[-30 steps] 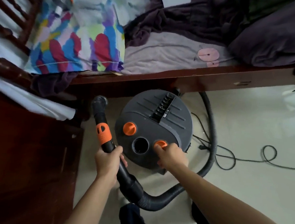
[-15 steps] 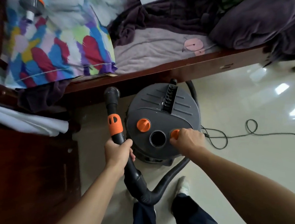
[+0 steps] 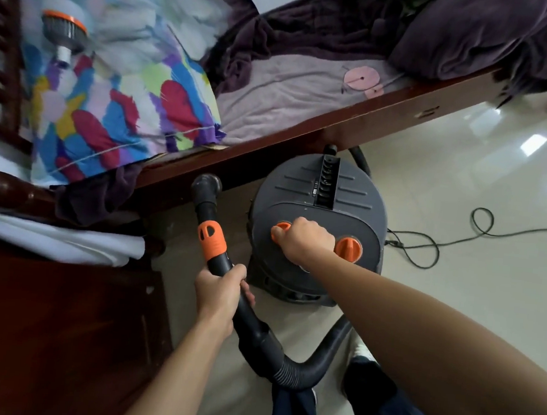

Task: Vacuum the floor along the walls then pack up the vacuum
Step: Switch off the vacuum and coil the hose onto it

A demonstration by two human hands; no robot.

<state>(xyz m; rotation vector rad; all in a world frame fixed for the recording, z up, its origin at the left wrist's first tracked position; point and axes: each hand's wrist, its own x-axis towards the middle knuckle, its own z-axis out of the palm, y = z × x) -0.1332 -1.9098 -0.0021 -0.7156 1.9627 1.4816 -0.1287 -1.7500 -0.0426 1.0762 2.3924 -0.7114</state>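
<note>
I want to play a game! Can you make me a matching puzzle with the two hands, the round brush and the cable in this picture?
Things:
1. left hand
2. right hand
3. round brush
4. cable

Places:
A. loops on the floor
B. grips the black hose
C. lies on the colourful blanket
D. grips an orange knob on the vacuum

Pairs: 1-B, 2-D, 3-C, 4-A.
</note>
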